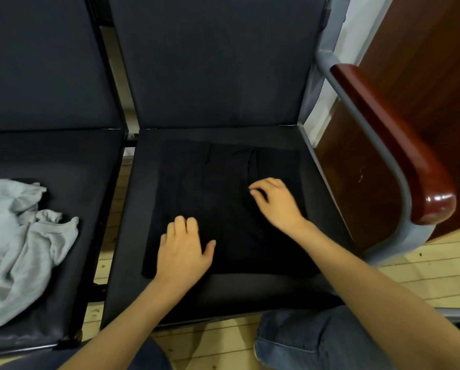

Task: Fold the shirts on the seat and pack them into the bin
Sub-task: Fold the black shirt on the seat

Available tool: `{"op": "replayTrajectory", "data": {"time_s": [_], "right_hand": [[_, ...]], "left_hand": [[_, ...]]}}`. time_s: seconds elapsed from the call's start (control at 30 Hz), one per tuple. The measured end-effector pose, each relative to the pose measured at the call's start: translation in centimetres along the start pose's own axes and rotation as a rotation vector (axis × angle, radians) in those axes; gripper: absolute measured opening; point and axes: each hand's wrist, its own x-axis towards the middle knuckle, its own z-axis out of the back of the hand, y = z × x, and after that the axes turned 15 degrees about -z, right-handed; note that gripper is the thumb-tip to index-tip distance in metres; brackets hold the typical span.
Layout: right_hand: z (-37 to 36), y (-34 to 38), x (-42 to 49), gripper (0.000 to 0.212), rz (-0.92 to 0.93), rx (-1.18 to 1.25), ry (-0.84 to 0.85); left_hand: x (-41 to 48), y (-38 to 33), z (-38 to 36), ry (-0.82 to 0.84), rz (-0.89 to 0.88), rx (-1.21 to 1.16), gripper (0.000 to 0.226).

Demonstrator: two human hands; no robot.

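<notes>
— What lies furthest left?

— A grey shirt [23, 244], crumpled in a heap at the left edge of the left seat [90, 166], with no hand on it.

— And the left hand [183, 249]?

— Its bare forearm reaches in from the lower left, over the front edge of the right seat [250, 289]. The palm faces down, the fingers are straight and close together, and the thumb is spread to the right. It presses flat on the near left part of the black shirt [223, 209] and clasps nothing.

— Where is that shirt?

— It is spread flat over the middle of the right seat's cushion, with a fold showing near the back edge. It is dark on dark, so its outline is hard to trace.

— The right hand [274, 204]?

— It comes in from the lower right with the wrist raised. The fingers are bent and the tips are down on the right part of the shirt, beside a crease. I cannot tell whether they pinch the cloth or only touch it.

— Further right?

— A red-brown wooden armrest [397, 145] on a grey frame, along the seat's right edge.
</notes>
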Motion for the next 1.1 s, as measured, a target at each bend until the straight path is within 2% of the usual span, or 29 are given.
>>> {"op": "replayTrajectory", "data": {"time_s": [0.07, 0.13, 0.27, 0.47, 0.6, 0.7, 0.8, 0.87, 0.97, 1.1], "right_hand": [[-2.0, 3.5, 0.1, 0.02, 0.0, 0.04, 0.046], [-3.9, 6.5, 0.6, 0.028, -0.077, 0.038, 0.087], [-6.3, 10.2, 1.1, 0.04, -0.196, -0.016, 0.043], [-6.8, 11.1, 1.5, 0.018, -0.259, 0.131, -0.027], [-6.2, 9.9, 1.4, 0.02, -0.248, 0.069, -0.01], [-4.3, 8.3, 1.6, 0.024, -0.248, 0.153, -0.078], [-1.0, 4.6, 3.2, 0.025, -0.3, 0.105, -0.131], [1.5, 0.9, 4.4, 0.028, -0.427, 0.048, -0.124], [4.7, -3.8, 5.7, 0.036, -0.614, 0.007, 0.004], [5.7, -6.2, 6.4, 0.041, -0.563, -0.023, 0.167]], "left_hand": [[-0.1, 0.4, -0.4, 0.004, 0.0, 0.038, 0.034], [-0.3, 0.5, -0.6, -0.024, -0.023, -0.01, 0.025], [0.0, 1.2, 0.0, -0.123, 0.033, -0.164, 0.015], [-0.6, 1.5, 0.0, -0.153, -0.046, -0.194, 0.015], [-1.0, 2.0, -1.1, -0.148, -0.116, -0.088, 0.026], [-0.3, 1.2, -1.5, -0.2, -0.202, -0.053, 0.034], [0.8, -1.5, -1.9, -0.225, -0.371, -0.076, 0.035], [1.2, -3.9, -3.0, -0.213, -0.535, -0.102, 0.037], [1.2, -6.5, -5.2, -0.167, -0.709, -0.115, 0.043], [1.7, -7.0, -6.7, -0.195, -0.732, -0.024, 0.038]]}}
